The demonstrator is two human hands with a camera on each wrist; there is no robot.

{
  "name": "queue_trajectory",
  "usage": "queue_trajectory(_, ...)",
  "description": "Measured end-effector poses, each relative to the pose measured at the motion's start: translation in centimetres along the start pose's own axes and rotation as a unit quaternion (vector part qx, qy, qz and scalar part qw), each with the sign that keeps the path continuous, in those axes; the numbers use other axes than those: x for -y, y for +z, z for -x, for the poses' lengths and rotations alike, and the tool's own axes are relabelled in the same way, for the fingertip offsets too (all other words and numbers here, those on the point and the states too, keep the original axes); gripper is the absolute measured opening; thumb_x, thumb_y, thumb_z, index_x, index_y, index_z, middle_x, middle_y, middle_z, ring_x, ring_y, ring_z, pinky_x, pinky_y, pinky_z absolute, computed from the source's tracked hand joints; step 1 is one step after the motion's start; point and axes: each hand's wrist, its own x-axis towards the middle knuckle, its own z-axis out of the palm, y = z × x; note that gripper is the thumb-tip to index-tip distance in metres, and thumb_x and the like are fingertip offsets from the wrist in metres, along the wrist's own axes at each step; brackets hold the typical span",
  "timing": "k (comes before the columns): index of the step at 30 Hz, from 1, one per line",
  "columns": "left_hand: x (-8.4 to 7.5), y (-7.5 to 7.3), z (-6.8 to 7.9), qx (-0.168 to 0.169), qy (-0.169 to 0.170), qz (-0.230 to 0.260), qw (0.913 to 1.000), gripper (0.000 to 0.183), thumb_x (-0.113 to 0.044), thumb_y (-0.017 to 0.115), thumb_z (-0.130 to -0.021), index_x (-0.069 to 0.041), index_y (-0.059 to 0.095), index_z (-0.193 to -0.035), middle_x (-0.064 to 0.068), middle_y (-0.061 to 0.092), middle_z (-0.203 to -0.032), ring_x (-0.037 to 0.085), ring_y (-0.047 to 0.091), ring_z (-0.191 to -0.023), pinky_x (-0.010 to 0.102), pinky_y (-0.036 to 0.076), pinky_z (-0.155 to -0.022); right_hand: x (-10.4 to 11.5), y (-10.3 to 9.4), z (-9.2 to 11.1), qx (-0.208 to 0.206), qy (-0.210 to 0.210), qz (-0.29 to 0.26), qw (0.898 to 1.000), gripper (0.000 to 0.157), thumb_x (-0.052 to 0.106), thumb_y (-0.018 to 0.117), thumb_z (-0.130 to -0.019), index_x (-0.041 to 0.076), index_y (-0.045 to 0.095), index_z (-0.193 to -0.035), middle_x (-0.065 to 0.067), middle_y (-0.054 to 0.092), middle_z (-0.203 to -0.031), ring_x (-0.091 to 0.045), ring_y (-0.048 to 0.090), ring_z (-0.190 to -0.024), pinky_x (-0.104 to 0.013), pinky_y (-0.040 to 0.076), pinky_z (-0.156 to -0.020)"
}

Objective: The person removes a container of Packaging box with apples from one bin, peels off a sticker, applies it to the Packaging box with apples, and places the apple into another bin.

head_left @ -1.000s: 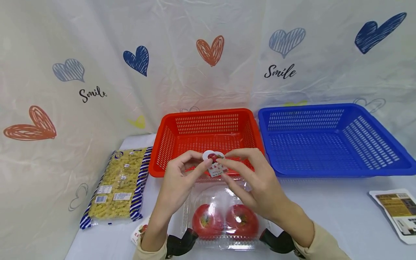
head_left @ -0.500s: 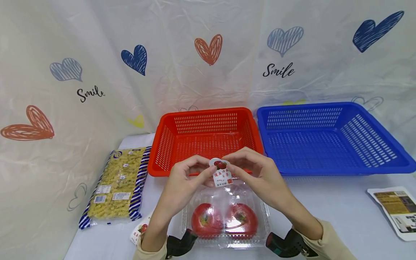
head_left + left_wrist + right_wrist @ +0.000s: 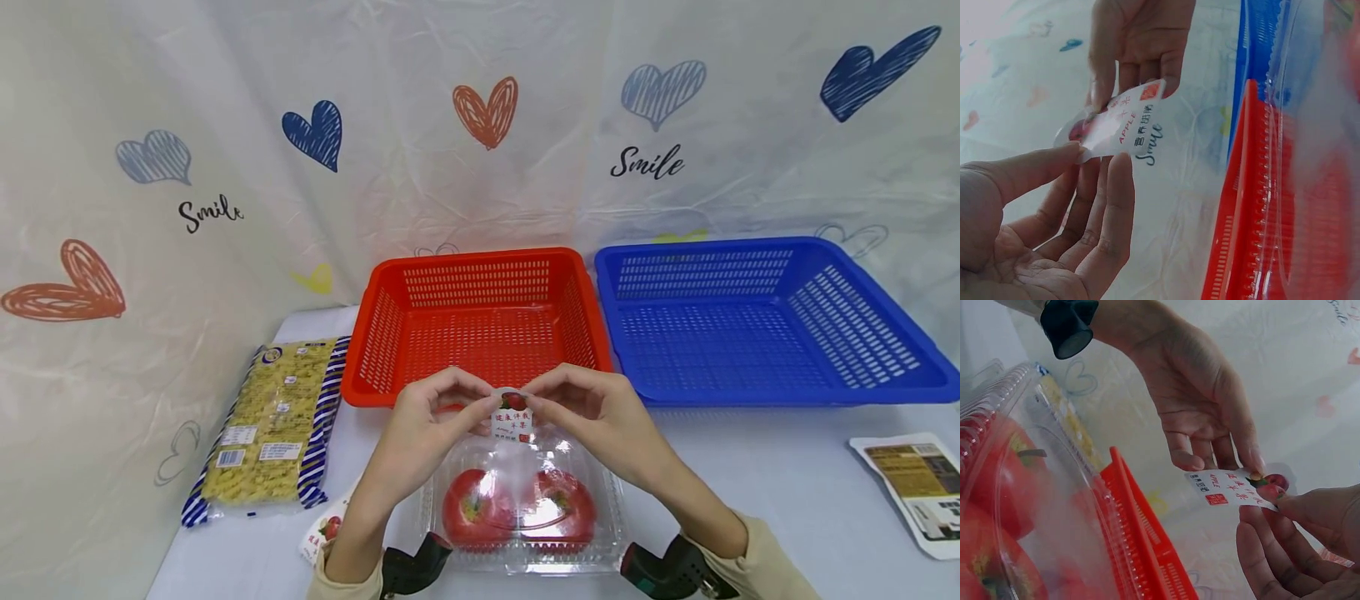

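Both hands pinch a small apple label sticker (image 3: 512, 423) by its two sides, thumbs in front and fingers behind. It is white with a red apple picture, red characters and the word APPLE. My left hand (image 3: 427, 425) has its left edge, and my right hand (image 3: 603, 421) its right edge. In the left wrist view the sticker (image 3: 1119, 128) hangs between the fingertips of both hands. Just below the hands stands a clear plastic clamshell box (image 3: 517, 558), lid closed, with red apples (image 3: 477, 508) inside.
Behind the hands is a red basket (image 3: 480, 333), with a blue basket (image 3: 712, 342) to its right. A bag of yellow pasta (image 3: 270, 425) lies at left. Another apple label (image 3: 322, 529) lies partly under the left forearm. A flat white-edged packet (image 3: 915, 496) lies far right.
Both hands have lowered the sticker toward the box. The right fingers, spread a second ago, now pinch its edge, and the sticker is turned upright to face the head camera.
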Motion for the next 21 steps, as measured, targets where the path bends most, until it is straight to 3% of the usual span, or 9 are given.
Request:
queue_trajectory(4,0.6,0.1,0.1,0.021,-0.015,-0.015,0.9996,0.014,-0.011,0.075,-0.098,-0.003,0.073,-0.109,0.011,0.075,-0.103,0.024,0.075,-0.082,0.032,0.063,-0.081,-0.8,-0.1,0.5,0.01,0.025,0.003,1.0,0.016,-0.003,0.07,-0.097,0.001,0.075,-0.111,-0.01,0.075,-0.103,-0.02,0.075,-0.088,-0.03,0.063,-0.081)
queue_trajectory(8,1.3,0.3,0.4,0.043,-0.032,-0.021,0.9983,0.013,-0.008,0.074,-0.098,0.0,0.072,-0.107,0.011,0.075,-0.099,0.023,0.076,-0.082,0.033,0.063,-0.078,-1.6,-0.1,1.1,0.019,0.023,0.01,1.0,0.017,-0.004,0.072,-0.095,0.003,0.077,-0.109,-0.01,0.073,-0.101,-0.019,0.073,-0.088,-0.029,0.062,-0.081)
queue_trajectory(13,2.1,0.6,0.7,0.051,-0.05,-0.046,0.9964,0.012,-0.012,0.075,-0.098,-0.003,0.073,-0.105,0.006,0.075,-0.09,0.019,0.075,-0.08,0.032,0.063,-0.076,-2.3,0.2,1.6,0.033,0.046,0.012,0.998,0.015,0.0,0.074,-0.095,0.004,0.077,-0.109,-0.009,0.073,-0.099,-0.016,0.071,-0.089,-0.027,0.061,-0.083)
queue_trajectory(21,2.7,0.7,0.9,0.06,-0.047,-0.069,0.9947,0.013,-0.012,0.077,-0.097,-0.001,0.073,-0.102,0.007,0.074,-0.09,0.02,0.074,-0.08,0.039,0.064,-0.075,-3.0,0.6,2.0,0.058,0.082,0.009,0.995,0.013,0.001,0.074,-0.095,0.0,0.074,-0.108,-0.009,0.073,-0.094,-0.019,0.071,-0.084,-0.028,0.061,-0.083)
